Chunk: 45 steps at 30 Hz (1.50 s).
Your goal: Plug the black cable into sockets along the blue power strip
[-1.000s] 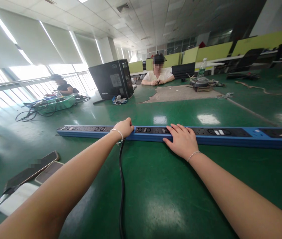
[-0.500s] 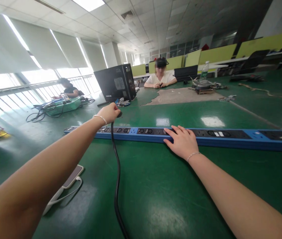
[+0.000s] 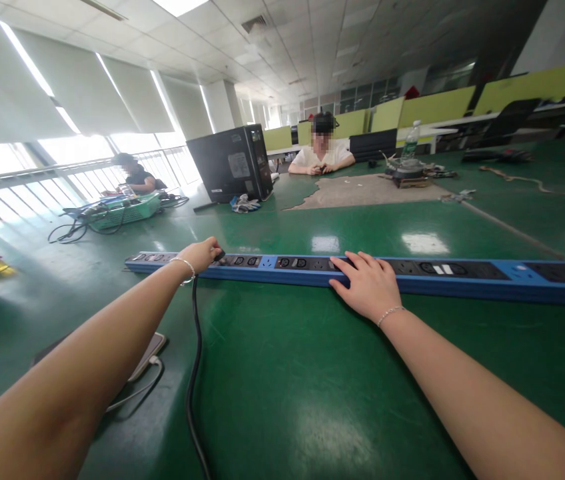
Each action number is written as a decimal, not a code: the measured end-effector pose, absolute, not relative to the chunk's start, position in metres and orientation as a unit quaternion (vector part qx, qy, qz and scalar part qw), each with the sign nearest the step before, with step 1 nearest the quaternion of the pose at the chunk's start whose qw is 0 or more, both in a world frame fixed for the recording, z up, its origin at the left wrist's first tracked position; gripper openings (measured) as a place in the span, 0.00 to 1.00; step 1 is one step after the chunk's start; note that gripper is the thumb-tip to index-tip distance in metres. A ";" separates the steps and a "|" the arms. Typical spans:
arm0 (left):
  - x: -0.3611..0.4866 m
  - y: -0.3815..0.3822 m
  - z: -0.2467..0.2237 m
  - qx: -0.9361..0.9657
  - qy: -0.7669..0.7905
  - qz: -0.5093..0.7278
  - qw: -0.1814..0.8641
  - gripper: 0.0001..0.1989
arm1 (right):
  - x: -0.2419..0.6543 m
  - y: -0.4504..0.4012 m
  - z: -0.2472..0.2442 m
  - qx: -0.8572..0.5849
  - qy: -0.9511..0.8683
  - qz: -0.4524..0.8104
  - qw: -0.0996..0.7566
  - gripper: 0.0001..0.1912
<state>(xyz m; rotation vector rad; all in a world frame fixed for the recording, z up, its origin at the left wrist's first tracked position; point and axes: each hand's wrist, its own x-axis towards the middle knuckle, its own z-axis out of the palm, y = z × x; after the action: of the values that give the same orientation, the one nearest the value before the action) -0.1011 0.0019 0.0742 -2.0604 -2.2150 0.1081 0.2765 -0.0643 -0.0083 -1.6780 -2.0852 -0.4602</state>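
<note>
White panels are being carried across the ceiling [image 3: 307,47], high above the blue power strip [image 3: 302,275], and daylight is being let in around pale blinds [image 3: 22,80] on the strip's left. The foreground is being filled by a glossy green tabletop [image 3: 282,373], on which patches of light are being reflected both beyond the strip and on its near side. Far beyond the strip, rightward, yellow-green partitions [image 3: 437,105] are being seen. The strip itself, long and set with black sockets, is being borne flat and crosswise by the tabletop. Beyond it, a torn-edged bare patch [image 3: 367,190] is being exposed in the green surface, behind which a place is being occupied by a person in a light shirt [image 3: 307,160]. Beyond the strip's left part, a black computer case [image 3: 227,167] is being supported, with gloves [image 3: 245,204] just beside it. A black cord [image 3: 193,373] is being draped from the strip's left part toward its near side. There, a black plug [image 3: 219,255] is being clamped between the fingertips of the left hand [image 3: 200,255]; whether it is being seated in a socket cannot be told. The strip's middle is being touched by the right hand [image 3: 370,287], its fingers being held slightly apart.
</note>
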 end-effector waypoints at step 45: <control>-0.085 -0.011 0.102 -0.647 -0.750 -0.105 0.089 0.16 | 0.278 -0.063 -0.008 -0.601 -0.750 -0.186 0.203 0.24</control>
<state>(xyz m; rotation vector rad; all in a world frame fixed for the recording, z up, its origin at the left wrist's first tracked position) -0.0846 -0.0108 0.1015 -1.9240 -2.2322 -0.3129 0.2780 -0.0627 -0.0084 -1.6790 -2.0935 -0.5200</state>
